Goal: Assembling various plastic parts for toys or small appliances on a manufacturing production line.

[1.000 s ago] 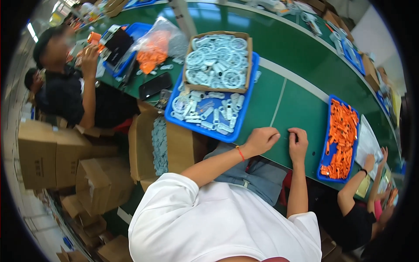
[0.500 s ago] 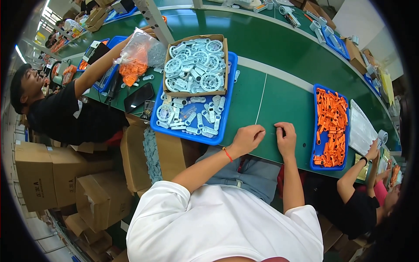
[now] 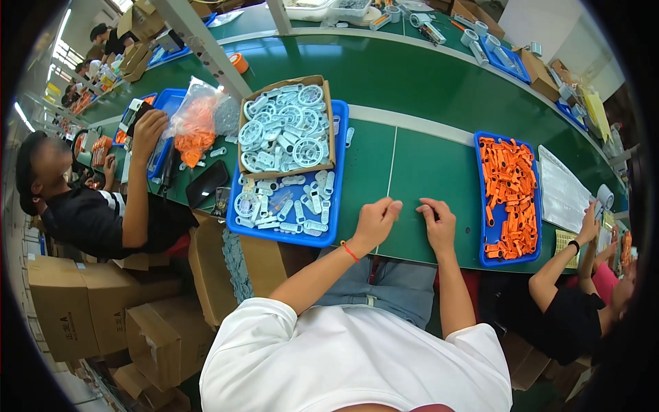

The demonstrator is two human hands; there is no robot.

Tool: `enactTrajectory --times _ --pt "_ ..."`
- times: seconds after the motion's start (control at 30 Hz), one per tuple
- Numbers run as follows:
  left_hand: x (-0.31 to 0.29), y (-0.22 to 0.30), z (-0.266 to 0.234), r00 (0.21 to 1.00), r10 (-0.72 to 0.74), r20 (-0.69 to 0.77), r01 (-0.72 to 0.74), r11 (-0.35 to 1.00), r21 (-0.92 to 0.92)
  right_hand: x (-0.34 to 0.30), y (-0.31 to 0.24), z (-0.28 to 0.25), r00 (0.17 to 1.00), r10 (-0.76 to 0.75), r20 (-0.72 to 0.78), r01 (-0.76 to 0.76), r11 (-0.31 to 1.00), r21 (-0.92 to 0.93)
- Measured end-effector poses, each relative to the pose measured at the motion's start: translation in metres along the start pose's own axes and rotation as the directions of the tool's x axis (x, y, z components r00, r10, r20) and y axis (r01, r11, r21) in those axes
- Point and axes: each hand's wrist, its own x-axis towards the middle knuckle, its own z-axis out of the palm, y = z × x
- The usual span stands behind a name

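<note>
Hands rest close together on the green desk: your left hand and right hand curl over something too small to tell. It may slip off the near edge.

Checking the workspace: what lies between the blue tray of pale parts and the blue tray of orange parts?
Head view: bare green table with a pale seam line, plus both hands, left hand and right hand, resting near its front edge.

L hand + R hand fingers curled on green table, close together | blue tray w/ pale parts at 10 o'clock | tray of orange parts at 3 o'clock
</note>
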Motion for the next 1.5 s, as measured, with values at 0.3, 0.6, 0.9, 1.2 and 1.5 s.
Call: enactTrajectory --times 0.3,0.6,0.9,1.2,1.5 --pt "0.108 -0.009 0.024 0.909 0.336 -0.245 -0.225 0.893 0.39 -0.001 0.009 0.001 0.983 -0.174 0.057 0.177 0.982 -0.069" --pt "0.111 -0.007 0.033 0.961 0.257 -0.098 -0.14 0.763 0.631 0.002 -0.006 -0.003 0.963 -0.18 0.198 0.227 0.942 -0.248" --pt "0.112 -0.012 0.034 0.941 0.327 -0.087 -0.192 0.728 0.659 0.001 -0.004 -0.001 0.958 -0.218 0.185 0.263 0.927 -0.268" --pt "0.111 -0.019 0.033 0.937 0.336 -0.091 -0.213 0.76 0.614 -0.001 0.0 0.0 0.961 -0.198 0.194 0.247 0.93 -0.273" --pt "0.115 -0.017 0.016 0.925 0.378 0.048 -0.311 0.677 0.667 0.003 0.006 0.0 0.968 -0.201 0.148 0.228 0.954 -0.194"
